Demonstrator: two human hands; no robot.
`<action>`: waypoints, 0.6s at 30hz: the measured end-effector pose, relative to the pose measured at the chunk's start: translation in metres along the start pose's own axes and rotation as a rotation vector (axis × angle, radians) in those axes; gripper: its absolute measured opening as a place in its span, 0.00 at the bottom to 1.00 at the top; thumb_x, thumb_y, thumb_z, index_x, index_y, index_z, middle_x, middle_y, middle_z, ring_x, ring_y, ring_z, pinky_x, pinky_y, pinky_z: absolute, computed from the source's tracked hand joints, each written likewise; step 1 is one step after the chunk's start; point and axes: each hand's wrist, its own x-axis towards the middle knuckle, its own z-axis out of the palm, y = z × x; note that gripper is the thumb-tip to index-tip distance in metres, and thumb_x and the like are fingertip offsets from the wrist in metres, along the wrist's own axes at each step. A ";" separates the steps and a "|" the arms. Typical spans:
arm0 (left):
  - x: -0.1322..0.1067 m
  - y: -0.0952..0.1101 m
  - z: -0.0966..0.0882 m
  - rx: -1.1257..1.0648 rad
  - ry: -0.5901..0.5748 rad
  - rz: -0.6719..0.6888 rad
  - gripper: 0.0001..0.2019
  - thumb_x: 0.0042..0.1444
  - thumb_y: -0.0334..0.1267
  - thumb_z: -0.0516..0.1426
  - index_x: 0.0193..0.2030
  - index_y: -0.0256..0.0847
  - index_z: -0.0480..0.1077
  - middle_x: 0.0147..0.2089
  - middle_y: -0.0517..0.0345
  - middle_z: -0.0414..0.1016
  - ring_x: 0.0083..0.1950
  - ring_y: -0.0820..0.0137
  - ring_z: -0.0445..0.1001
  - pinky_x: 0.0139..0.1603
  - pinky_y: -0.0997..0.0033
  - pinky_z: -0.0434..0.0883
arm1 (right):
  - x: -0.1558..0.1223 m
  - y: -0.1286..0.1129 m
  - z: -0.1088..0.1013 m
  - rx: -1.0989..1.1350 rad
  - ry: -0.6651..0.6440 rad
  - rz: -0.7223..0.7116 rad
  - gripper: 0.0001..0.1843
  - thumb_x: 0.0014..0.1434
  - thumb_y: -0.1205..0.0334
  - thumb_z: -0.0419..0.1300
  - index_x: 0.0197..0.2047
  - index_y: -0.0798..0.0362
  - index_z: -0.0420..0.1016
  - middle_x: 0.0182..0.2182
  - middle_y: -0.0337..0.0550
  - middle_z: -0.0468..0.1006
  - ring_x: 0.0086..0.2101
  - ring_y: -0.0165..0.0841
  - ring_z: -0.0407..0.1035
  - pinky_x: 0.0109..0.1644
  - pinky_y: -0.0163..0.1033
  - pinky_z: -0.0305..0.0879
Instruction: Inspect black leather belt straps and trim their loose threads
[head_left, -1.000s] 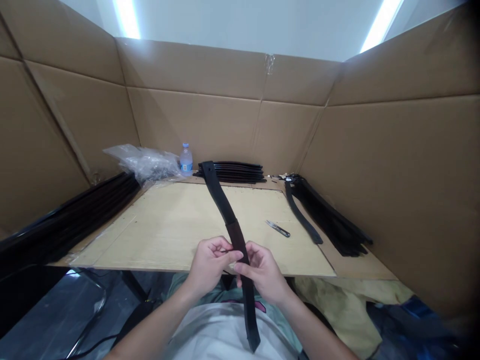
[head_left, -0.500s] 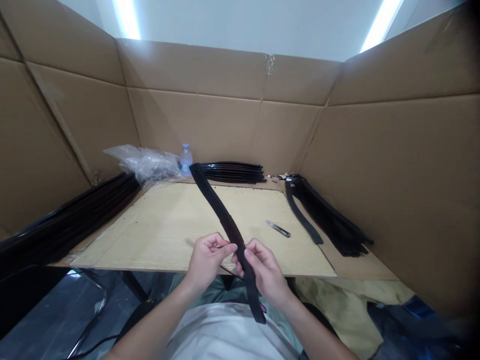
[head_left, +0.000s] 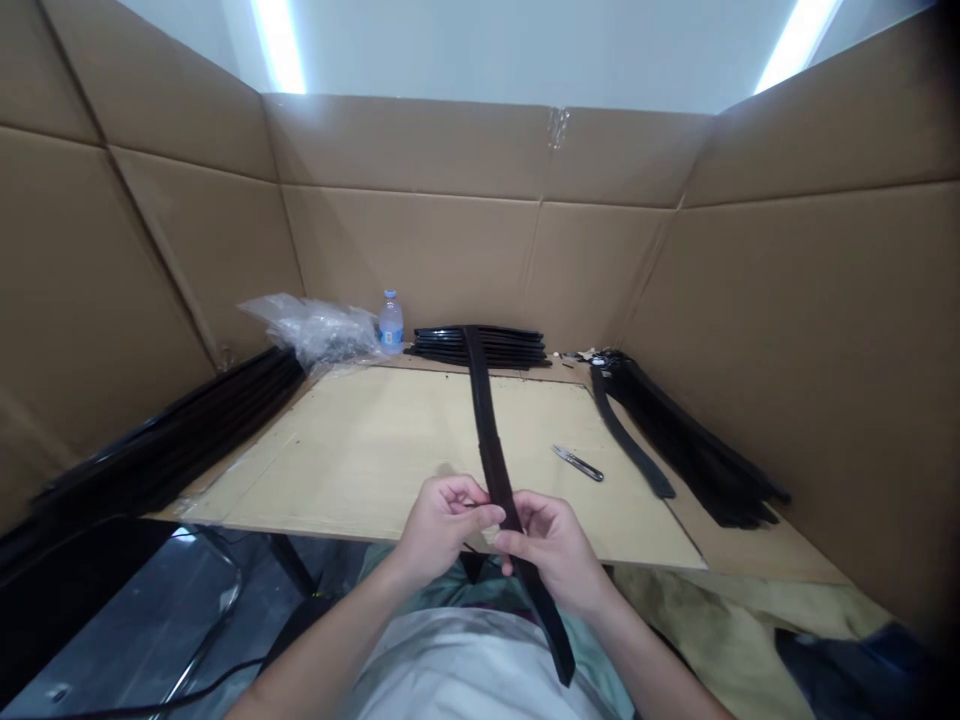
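A long black strap (head_left: 486, 420) runs from my lap up over the table toward the back. Both hands pinch it at the near table edge: my left hand (head_left: 444, 528) grips its left side with thumb and fingers closed, my right hand (head_left: 555, 548) grips it from the right. The strap's lower end hangs down past my shirt. Small metal snips (head_left: 577, 462) lie on the table to the right of my hands, apart from them.
Stacks of black straps lie along the left edge (head_left: 187, 440), at the back (head_left: 487, 345) and along the right (head_left: 697, 440). A water bottle (head_left: 390, 322) and a clear plastic bag (head_left: 315, 328) sit at the back left. Cardboard walls (head_left: 810, 330) enclose the wooden table (head_left: 360, 460).
The strap's far end has swung from the left back toward the middle, and the strap has slid through my hands so more hangs below. The view has shifted slightly.
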 end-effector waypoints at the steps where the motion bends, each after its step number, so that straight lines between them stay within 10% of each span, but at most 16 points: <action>1: 0.000 0.000 0.000 0.007 0.008 -0.007 0.13 0.41 0.38 0.65 0.23 0.33 0.65 0.20 0.63 0.66 0.19 0.82 0.60 0.19 0.82 0.56 | 0.000 0.000 0.000 -0.005 0.003 0.010 0.11 0.46 0.64 0.67 0.32 0.57 0.72 0.26 0.38 0.70 0.20 0.25 0.62 0.19 0.32 0.67; 18: 0.000 -0.009 0.006 -0.094 0.038 -0.083 0.22 0.32 0.49 0.67 0.28 0.31 0.71 0.22 0.58 0.69 0.20 0.78 0.65 0.23 0.77 0.60 | -0.004 0.006 -0.006 -0.251 0.099 0.102 0.16 0.46 0.52 0.66 0.32 0.53 0.68 0.18 0.39 0.69 0.17 0.31 0.63 0.16 0.34 0.62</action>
